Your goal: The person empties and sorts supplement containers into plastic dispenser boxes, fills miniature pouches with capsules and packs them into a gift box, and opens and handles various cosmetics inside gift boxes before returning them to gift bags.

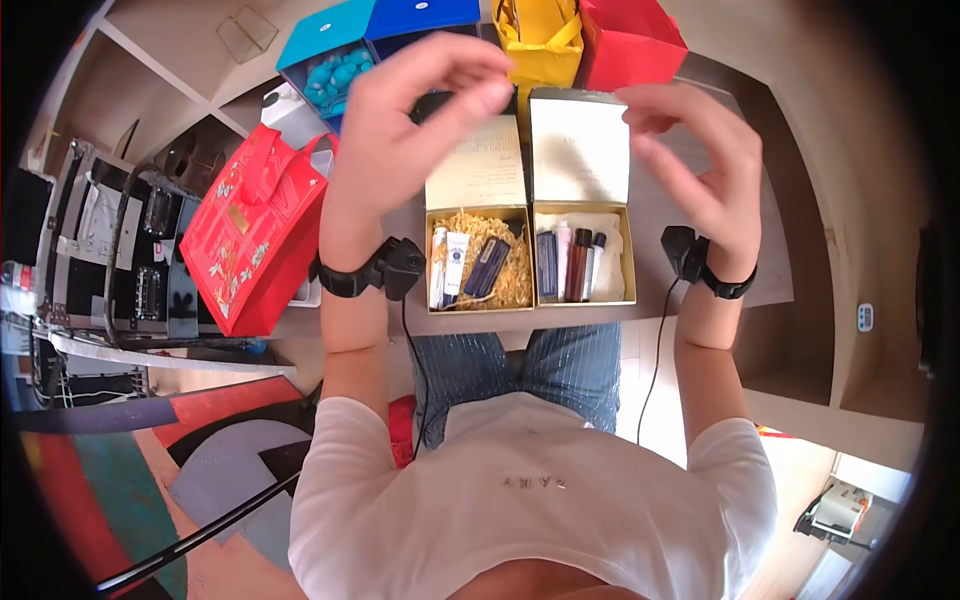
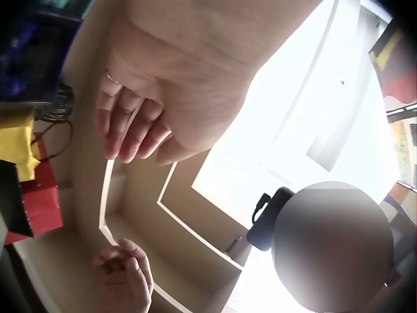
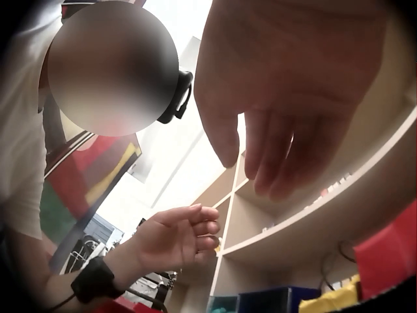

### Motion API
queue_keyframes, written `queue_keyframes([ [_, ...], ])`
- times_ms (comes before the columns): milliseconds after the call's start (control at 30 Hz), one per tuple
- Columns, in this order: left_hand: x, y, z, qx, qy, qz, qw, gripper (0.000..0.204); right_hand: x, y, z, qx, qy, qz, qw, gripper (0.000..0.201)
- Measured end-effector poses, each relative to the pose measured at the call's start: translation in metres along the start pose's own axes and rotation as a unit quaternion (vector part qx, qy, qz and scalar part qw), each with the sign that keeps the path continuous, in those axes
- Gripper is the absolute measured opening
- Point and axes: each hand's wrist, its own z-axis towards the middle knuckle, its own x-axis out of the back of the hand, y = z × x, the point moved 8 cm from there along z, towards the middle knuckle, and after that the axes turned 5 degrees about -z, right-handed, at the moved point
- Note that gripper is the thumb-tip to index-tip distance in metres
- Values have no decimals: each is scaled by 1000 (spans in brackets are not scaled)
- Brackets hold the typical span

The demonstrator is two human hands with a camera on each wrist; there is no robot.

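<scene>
My left hand (image 1: 415, 135) is raised over the back left of the table with nothing in it, its fingers loosely bent. Across from it my right hand (image 1: 710, 165) is held up, also holding nothing, its fingertips overlapping the corner of a lid (image 1: 580, 150) in the head view. Below and between the hands stand two gift boxes with lids raised. The left box (image 1: 480, 309) has straw-coloured shredded paper (image 1: 515, 265), a white tube (image 1: 455, 262) and a dark blue carton (image 1: 487, 266). In the right box (image 1: 590, 302), a brown bottle (image 1: 578, 265) and several slim items lie on white lining.
A red floral gift bag (image 1: 255, 235) leans at the table's left. Along the back are a turquoise box (image 1: 330, 30), a blue box (image 1: 425, 20), a yellow bag (image 1: 540, 45) and a red bag (image 1: 630, 45). Cables hang from both wrist cameras. Shelving surrounds the table.
</scene>
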Motion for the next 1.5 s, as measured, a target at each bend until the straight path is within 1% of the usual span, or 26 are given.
queue_keyframes([
  [33, -10, 4, 2, -29, -56, 86, 994, 29, -9, -6, 7, 24, -29, -6, 999, 29],
  [67, -21, 3, 0, -10, -123, 130, 984, 35, -23, -2, 9, 10, -67, -12, 998, 33],
  [100, -22, -3, -3, -9, -123, 130, 984, 35, -38, 3, 9, 23, -115, -24, 993, 41],
  [167, -40, -43, -25, 78, -229, 158, 957, 45, -69, 12, -1, 38, -198, -90, 975, 48],
  [200, -45, -62, -34, 101, -284, 189, 934, 53, -83, 18, -8, 13, -257, -76, 963, 55],
  [233, -40, -73, -39, 109, -282, 187, 935, 53, -92, 19, -11, 14, -263, -69, 962, 55],
  [300, -29, -106, -55, 252, -332, 290, 861, 57, -118, 31, -24, -51, -335, -128, 932, 54],
  [333, -24, -111, -53, 240, -302, 280, 879, 59, -125, 30, -28, -44, -343, -123, 930, 53],
  [367, -21, -114, -54, 243, -301, 278, 879, 59, -129, 29, -28, -43, -345, -121, 930, 53],
  [433, -19, -101, -43, 153, -249, 275, 916, 61, -136, 23, -33, -40, -399, -90, 912, 54],
  [467, -19, -100, -44, 132, -248, 271, 921, 61, -135, 21, -33, -44, -405, -80, 910, 55],
  [500, -19, -100, -46, 138, -246, 267, 922, 61, -136, 19, -36, -44, -411, -77, 907, 55],
  [567, -25, -104, -53, 179, -300, 258, 901, 60, -132, 10, -33, 0, -353, -105, 930, 57],
  [633, -26, -100, -52, 166, -291, 264, 904, 60, -143, 6, -39, -7, -371, -110, 922, 58],
  [700, -27, -98, -53, 149, -284, 270, 908, 59, -157, -4, -51, 28, -414, -68, 908, 57],
  [767, -31, -98, -53, 129, -302, 266, 906, 56, -164, -10, -56, 38, -412, -31, 910, 53],
  [833, -33, -109, -54, 102, -309, 251, 911, 54, -176, -17, -69, 66, -479, -14, 875, 49],
  [867, -36, -108, -54, 75, -317, 235, 916, 52, -173, -20, -66, 110, -409, -18, 906, 26],
  [900, -37, -109, -53, 74, -316, 238, 915, 52, -176, -20, -69, 113, -407, -20, 906, 26],
  [967, -39, -117, -54, 113, -330, 254, 902, 51, -180, -16, -72, 90, -425, -46, 900, 29],
  [1100, -41, -120, -54, 131, -328, 258, 899, 51, -185, -19, -78, 89, -441, -65, 891, 31],
  [1300, -37, -98, -50, 113, -329, 238, 907, 52, -190, -30, -81, 138, -367, -61, 918, 41],
  [1367, -35, -94, -49, 105, -327, 251, 905, 53, -198, -32, -88, 187, -373, -83, 905, 38],
  [1400, -36, -91, -49, 103, -325, 252, 906, 53, -200, -33, -88, 188, -373, -85, 905, 38],
  [1467, -35, -89, -50, 125, -323, 227, 910, 54, -212, -26, -92, 136, -439, -105, 882, 50],
  [1500, -34, -90, -50, 123, -321, 229, 910, 54, -213, -26, -91, 138, -438, -107, 882, 50],
])
